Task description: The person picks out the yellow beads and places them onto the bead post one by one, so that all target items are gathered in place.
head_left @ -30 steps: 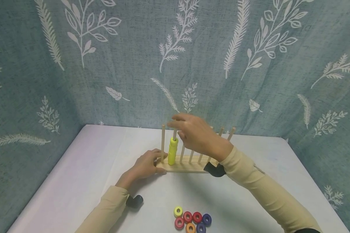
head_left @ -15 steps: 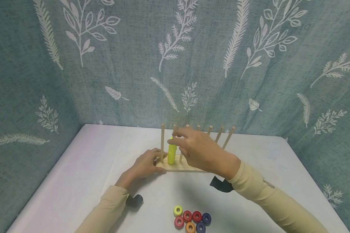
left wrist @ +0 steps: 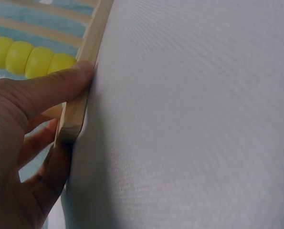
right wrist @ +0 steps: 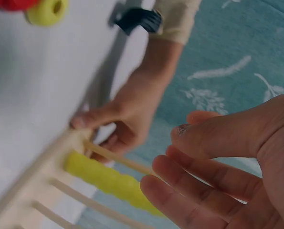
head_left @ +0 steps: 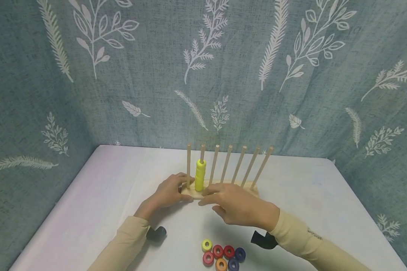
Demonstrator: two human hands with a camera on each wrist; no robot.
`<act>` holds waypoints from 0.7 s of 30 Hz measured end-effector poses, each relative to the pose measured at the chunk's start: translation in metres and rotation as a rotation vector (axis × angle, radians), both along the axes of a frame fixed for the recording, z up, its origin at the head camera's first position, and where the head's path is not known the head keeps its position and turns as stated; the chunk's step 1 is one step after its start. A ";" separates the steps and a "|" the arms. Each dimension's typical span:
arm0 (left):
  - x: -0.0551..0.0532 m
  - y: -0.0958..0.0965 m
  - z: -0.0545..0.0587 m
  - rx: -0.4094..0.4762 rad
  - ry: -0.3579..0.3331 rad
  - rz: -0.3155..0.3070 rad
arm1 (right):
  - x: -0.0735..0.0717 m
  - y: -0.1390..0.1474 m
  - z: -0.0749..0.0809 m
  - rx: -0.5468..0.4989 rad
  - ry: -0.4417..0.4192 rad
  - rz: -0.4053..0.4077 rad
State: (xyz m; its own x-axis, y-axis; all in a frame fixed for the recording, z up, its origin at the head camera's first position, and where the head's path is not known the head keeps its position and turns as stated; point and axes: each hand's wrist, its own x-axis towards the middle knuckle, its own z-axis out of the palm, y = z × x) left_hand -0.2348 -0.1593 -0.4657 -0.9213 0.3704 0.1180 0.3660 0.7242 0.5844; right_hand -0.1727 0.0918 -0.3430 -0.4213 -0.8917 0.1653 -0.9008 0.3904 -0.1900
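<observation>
A wooden peg rack [head_left: 210, 195] stands on the white table, with several upright pegs in a row. Yellow rings [head_left: 200, 176] are stacked on its second peg from the left. My left hand [head_left: 169, 191] grips the left end of the base; in the left wrist view the thumb [left wrist: 77, 78] lies along the front edge and the fingers curl round the end. My right hand [head_left: 238, 205] is in front of the rack, overlapping its base in the head view. The right wrist view shows its fingers [right wrist: 199, 191] loosely bent, with nothing held.
Near the table's front lie loose rings: one yellow ring [head_left: 207, 245], several red rings [head_left: 229, 252], an orange ring [head_left: 221, 264] and dark blue rings [head_left: 240, 255]. A patterned green-blue curtain [head_left: 156, 75] hangs behind the table and along both sides.
My right hand has come down from the top of the second peg, past the yellow stack, to the front of the rack. The left hand has kept its hold on the base.
</observation>
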 end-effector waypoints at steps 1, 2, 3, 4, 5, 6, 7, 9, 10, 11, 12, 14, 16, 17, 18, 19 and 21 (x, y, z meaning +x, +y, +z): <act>0.000 0.000 0.000 0.002 -0.003 0.000 | 0.001 0.000 -0.005 0.005 -0.003 0.009; 0.000 0.000 0.000 0.003 -0.003 0.001 | 0.003 0.000 -0.009 0.013 -0.005 0.017; 0.000 0.000 0.000 0.003 -0.004 0.001 | 0.004 0.000 -0.013 0.020 -0.010 0.028; 0.000 0.000 0.000 0.003 -0.003 0.000 | 0.006 0.000 -0.017 0.026 -0.019 0.039; 0.000 0.000 0.000 0.004 -0.004 -0.001 | 0.007 -0.001 -0.022 0.033 -0.024 0.051; 0.000 0.000 0.000 0.003 0.002 -0.003 | 0.009 -0.002 -0.026 0.042 -0.032 0.062; 0.000 0.000 0.000 0.003 0.003 -0.005 | 0.010 -0.002 -0.030 0.052 -0.040 0.070; 0.000 0.001 0.000 0.002 0.004 -0.010 | 0.014 -0.003 -0.038 0.068 -0.064 0.087; 0.000 0.001 -0.001 0.003 0.005 -0.013 | 0.015 -0.004 -0.041 0.074 -0.076 0.094; 0.000 0.001 -0.001 0.005 0.009 -0.015 | 0.017 -0.004 -0.045 0.077 -0.087 0.099; 0.000 0.001 -0.001 0.007 0.011 -0.017 | 0.018 -0.004 -0.047 0.083 -0.102 0.103; -0.001 0.001 -0.002 0.007 0.017 -0.021 | 0.020 -0.004 -0.052 0.091 -0.130 0.112; -0.001 0.001 -0.003 0.014 0.030 -0.026 | 0.021 -0.004 -0.057 0.101 -0.155 0.124; -0.001 0.001 -0.003 0.018 0.037 -0.028 | 0.022 -0.004 -0.059 0.105 -0.163 0.133; -0.001 0.001 -0.004 0.015 0.041 -0.031 | 0.022 -0.004 -0.061 0.106 -0.168 0.145; -0.002 0.001 -0.004 0.016 0.045 -0.033 | 0.023 -0.004 -0.062 0.106 -0.170 0.158; -0.002 0.000 -0.003 0.021 0.043 -0.035 | 0.023 -0.005 -0.066 0.099 -0.173 0.186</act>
State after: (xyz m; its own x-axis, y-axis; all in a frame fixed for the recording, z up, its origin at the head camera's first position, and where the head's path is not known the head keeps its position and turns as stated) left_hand -0.2366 -0.1588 -0.4688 -0.9017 0.3995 0.1651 0.4160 0.6981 0.5827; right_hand -0.1497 0.0871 -0.4090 -0.2633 -0.9646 0.0130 -0.9163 0.2459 -0.3160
